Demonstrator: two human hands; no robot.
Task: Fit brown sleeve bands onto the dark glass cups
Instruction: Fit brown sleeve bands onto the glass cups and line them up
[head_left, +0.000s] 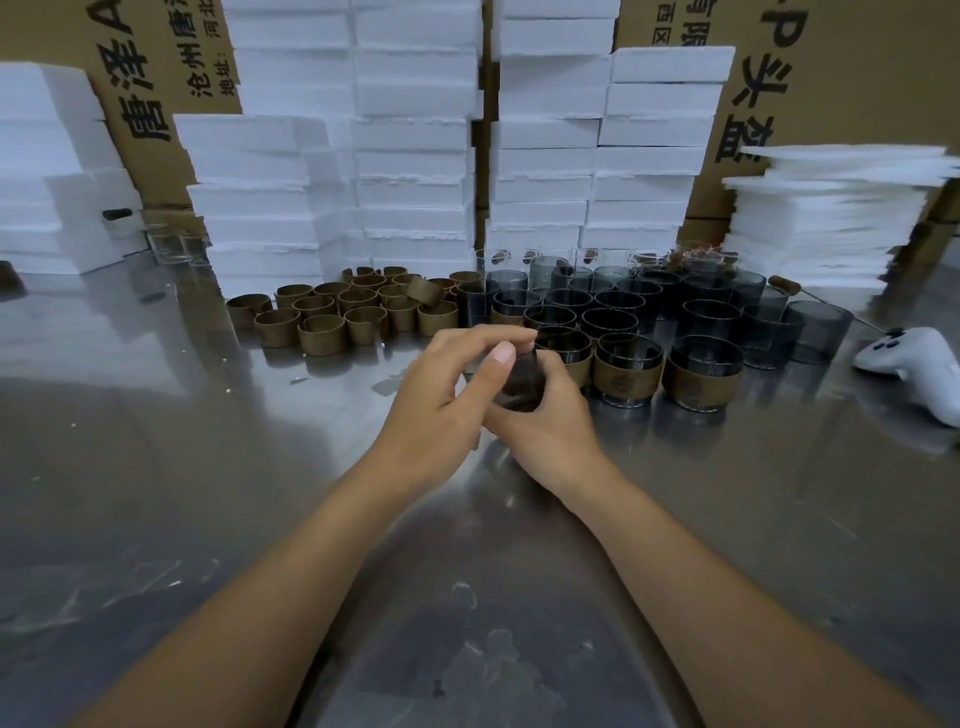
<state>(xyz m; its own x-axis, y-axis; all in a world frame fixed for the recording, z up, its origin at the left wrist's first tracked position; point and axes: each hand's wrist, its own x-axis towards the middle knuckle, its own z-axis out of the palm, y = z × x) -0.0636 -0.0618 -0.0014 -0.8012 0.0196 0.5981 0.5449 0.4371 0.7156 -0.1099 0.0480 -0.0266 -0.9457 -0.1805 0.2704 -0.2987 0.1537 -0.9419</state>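
Both my hands meet over the middle of the steel table (208, 467) around one dark glass cup (522, 384). My right hand (545, 415) wraps the cup from below and the right. My left hand (447, 395) grips its upper left, thumb on the rim. Whether a band is on this cup is hidden by my fingers. Several loose brown sleeve bands (322, 332) stand in a cluster to the left behind my hands. Bare dark glass cups (711, 317) crowd the right. Banded cups (626, 369) stand in the front row beside my right hand.
Stacks of white foam boxes (415, 156) and cardboard cartons (150, 78) wall off the back. Thin foam sheets (831, 223) pile at the right. A white controller (909, 364) lies at the right edge. Clear glasses (176, 244) sit at the back left.
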